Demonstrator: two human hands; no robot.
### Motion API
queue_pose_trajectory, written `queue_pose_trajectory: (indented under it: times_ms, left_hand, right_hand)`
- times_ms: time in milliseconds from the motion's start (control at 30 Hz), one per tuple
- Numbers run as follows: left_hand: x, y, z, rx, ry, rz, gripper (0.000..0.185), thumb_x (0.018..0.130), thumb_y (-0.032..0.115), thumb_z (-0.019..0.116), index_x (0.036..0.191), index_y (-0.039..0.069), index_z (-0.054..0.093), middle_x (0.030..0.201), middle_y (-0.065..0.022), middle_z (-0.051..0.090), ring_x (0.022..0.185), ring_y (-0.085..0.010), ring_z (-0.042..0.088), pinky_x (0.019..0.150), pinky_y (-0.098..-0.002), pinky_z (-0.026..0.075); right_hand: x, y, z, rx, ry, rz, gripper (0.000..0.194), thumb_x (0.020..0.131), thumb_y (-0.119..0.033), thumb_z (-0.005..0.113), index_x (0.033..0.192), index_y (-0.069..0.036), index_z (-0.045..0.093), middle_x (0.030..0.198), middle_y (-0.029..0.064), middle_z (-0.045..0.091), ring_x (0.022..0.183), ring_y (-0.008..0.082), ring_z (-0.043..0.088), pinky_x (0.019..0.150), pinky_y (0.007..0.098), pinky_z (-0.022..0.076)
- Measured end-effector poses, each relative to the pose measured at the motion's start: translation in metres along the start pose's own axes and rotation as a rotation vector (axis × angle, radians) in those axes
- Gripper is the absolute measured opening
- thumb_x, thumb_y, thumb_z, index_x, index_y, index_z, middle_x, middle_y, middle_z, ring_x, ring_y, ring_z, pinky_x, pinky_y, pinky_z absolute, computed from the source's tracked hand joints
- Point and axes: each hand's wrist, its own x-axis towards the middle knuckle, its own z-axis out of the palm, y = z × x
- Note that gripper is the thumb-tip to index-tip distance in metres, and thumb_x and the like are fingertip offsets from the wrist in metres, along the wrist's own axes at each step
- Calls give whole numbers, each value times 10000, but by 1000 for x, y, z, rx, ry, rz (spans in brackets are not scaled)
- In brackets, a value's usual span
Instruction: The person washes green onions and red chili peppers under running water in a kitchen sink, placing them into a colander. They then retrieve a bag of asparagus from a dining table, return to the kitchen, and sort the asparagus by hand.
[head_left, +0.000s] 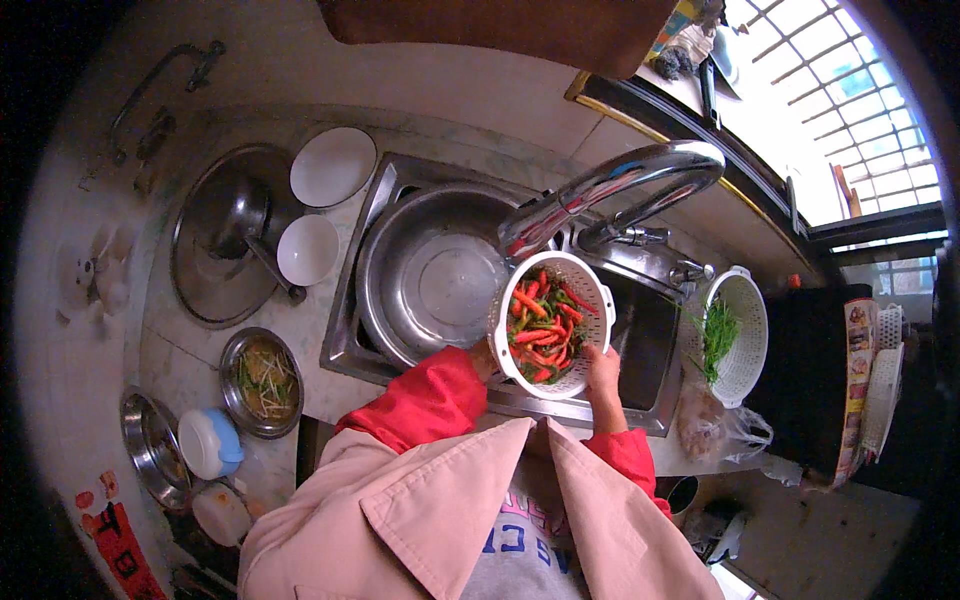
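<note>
A white plastic colander (598, 324) is held up over the divider of the double stainless-steel sink (346, 319), tilted towards me. Inside lie several red chilli peppers (541, 334) with green stems and some greenish ones. My right hand (604, 379) grips the colander's lower right side. At the lower left side is my left hand (481, 360), its fingers largely hidden behind the colander. Just above the colander's far rim ends the chrome faucet (626, 184); no water stream is plain. A large steel basin (450, 279) sits in the left sink bowl.
Left of the sink are two white bowls (333, 166), a large round metal lid or pan (202, 255) with a ladle (274, 268), and a steel bowl of food (264, 379). Rightwards, another white colander (752, 341) holds green herbs (718, 334), near a plastic bag (712, 427).
</note>
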Motion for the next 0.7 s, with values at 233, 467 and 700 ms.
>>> queue_pose_trajectory:
  times_ms: [233, 467, 700]
  left_hand:
    - [-6, 28, -26, -124, 407, 55, 810, 806, 691, 240, 1364, 104, 259, 1373, -111, 325, 1293, -280, 229, 1063, -421, 137]
    - [-2, 7, 0, 72, 110, 30, 892, 757, 744, 240, 1382, 109, 195, 1368, -143, 320, 1241, -302, 318, 1035, -445, 240]
    - [-13, 43, -7, 284, 573, 184, 885, 772, 740, 169, 1389, 106, 152, 1384, -125, 307, 1259, -328, 297, 1059, -427, 191]
  right_hand:
    - [-2, -17, -36, 276, 135, -92, 243, 758, -38, 522, 977, 51, 577, 879, 96, 612, 735, 154, 567, 663, 281, 450]
    - [3, -4, -17, -189, 214, -134, 246, 743, -92, 557, 937, 57, 583, 786, 93, 618, 694, 173, 557, 668, 320, 443]
    - [7, -14, -43, 121, 230, -122, 270, 735, -48, 532, 987, 32, 584, 863, 90, 615, 744, 173, 576, 687, 315, 452]
